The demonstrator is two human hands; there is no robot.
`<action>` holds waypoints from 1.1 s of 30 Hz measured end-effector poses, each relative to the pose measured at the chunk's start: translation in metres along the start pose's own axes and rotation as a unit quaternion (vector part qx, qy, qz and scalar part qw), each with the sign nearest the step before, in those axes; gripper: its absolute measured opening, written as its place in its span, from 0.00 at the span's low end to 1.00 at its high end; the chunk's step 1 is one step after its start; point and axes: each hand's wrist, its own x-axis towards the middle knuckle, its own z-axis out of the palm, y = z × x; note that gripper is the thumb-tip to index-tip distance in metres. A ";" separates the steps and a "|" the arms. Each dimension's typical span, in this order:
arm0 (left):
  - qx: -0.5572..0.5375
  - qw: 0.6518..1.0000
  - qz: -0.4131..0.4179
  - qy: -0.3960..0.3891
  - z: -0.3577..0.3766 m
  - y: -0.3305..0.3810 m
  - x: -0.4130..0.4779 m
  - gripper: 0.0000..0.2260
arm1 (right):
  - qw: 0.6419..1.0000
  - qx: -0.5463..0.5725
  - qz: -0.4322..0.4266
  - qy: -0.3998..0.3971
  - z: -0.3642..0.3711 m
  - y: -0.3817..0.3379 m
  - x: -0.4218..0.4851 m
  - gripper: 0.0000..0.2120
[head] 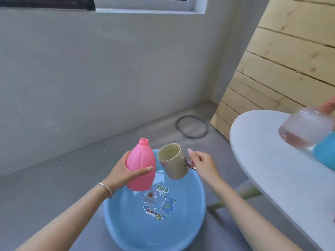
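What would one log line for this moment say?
left hand: holds pink bottle, uncapped | right hand: holds cup by handle, tilted toward bottle | both above blue basin

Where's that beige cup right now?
Near the centre of the head view: the right hand holds the beige cup tilted by its handle over the far side of the blue basin, just right of the pink bottle in the left hand.

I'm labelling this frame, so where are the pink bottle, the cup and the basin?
pink bottle [141,158], head view, on its upper body.
cup [175,169], head view, on its outer wall.
basin [145,230], head view, on its bare inner floor.
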 end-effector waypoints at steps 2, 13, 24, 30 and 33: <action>-0.003 1.000 -0.013 0.006 -0.001 -0.023 0.011 0.37 | 0.991 -0.120 0.041 -0.037 0.024 0.044 0.012 0.21; -0.023 0.996 -0.077 0.041 0.004 -0.130 0.040 0.34 | 0.906 -0.410 -0.076 -0.068 0.095 0.149 0.025 0.16; -0.035 0.992 -0.109 0.054 -0.027 -0.160 0.016 0.34 | 0.861 -0.447 -0.233 -0.072 0.170 0.194 -0.003 0.14; -0.050 0.990 -0.092 0.092 -0.046 -0.159 -0.001 0.45 | 0.895 -0.369 -0.226 -0.109 0.198 0.185 -0.047 0.14; -0.058 0.989 -0.079 0.108 -0.051 -0.155 -0.005 0.49 | 0.919 -0.302 -0.215 -0.137 0.206 0.184 -0.064 0.13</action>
